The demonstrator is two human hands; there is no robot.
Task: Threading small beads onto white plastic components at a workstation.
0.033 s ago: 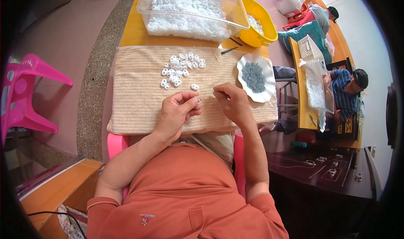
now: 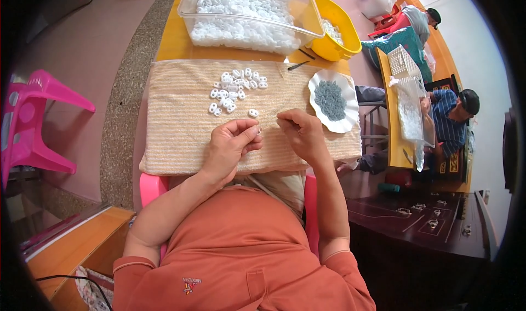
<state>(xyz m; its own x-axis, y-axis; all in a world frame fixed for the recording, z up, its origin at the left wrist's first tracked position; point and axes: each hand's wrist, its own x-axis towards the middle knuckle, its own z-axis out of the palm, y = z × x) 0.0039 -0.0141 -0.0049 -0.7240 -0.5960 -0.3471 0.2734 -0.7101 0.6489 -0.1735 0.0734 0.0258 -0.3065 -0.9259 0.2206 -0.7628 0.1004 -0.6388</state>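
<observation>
Over the front half of a striped towel (image 2: 181, 119), my left hand (image 2: 230, 146) pinches a small white plastic piece (image 2: 259, 130) between thumb and forefinger. Most of that piece is hidden by the fingertips. My right hand (image 2: 304, 135) is closed just to its right, thumb and forefinger together; whatever it holds is too small to make out. A loose pile of white oval two-holed plastic pieces (image 2: 235, 85) lies beyond my left hand, with a single piece (image 2: 253, 113) nearer to my fingers. Past my right hand, small grey parts (image 2: 330, 100) fill a white wavy-rimmed dish (image 2: 350, 122).
At the table's far end stand a clear bin (image 2: 189, 20) heaped with white pieces and a yellow tub (image 2: 350, 45). A dark slim tool (image 2: 298, 65) lies at the towel's far edge. A pink stool (image 2: 44, 119) is on the left; a co-worker (image 2: 452, 119) sits at another table right.
</observation>
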